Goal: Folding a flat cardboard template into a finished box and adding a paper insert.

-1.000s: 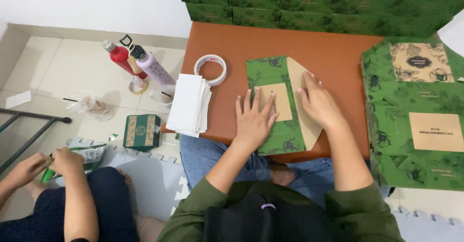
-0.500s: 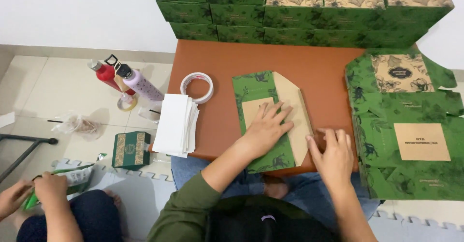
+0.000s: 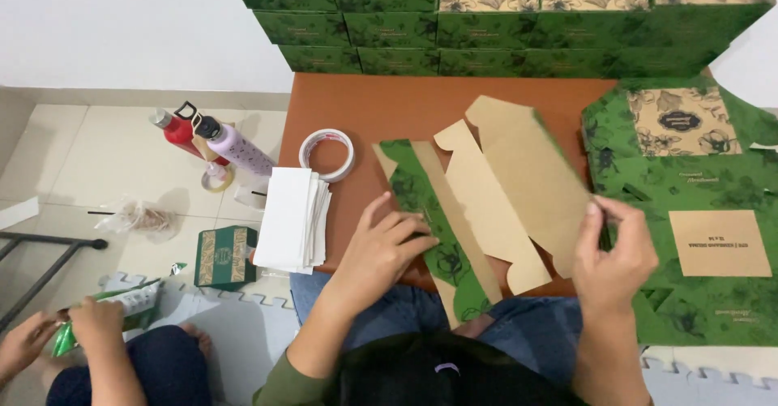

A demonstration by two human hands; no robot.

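The person is working on a flat cardboard box blank [image 3: 486, 203], green and printed on its outer face and plain brown inside, which is lying partly unfolded on the low brown table [image 3: 381, 106] in front of their knees. The left hand [image 3: 389, 240] is lying nearly flat, fingers spread and only slightly curled, pressing down on the green left panel of the blank near its near edge; it is gripping nothing, only pinning the card to the table. The right hand [image 3: 616, 252] is closing in a pinch, thumb and fingers meeting on the right edge of the brown panel, which is lifting off the table and tilting upward from its crease. The blank looks light and thin, stiff across each panel yet ready to bend along its scored lines; it would likely crumple or tear at the small tabs if squeezed hard, so the edges of the large panels seem the safest places to take hold, with a flat palm steadying the rest. The matte card appears unlikely to slip. The blank is sitting between the two hands, under the left and rising up into the right. To its right a stack of flat green blanks [image 3: 697, 211] is lying, finished green boxes [image 3: 486, 17] are standing along the table's far side, and a roll of tape [image 3: 327, 154] and a pile of white sheets [image 3: 292, 218] are lying to the left.
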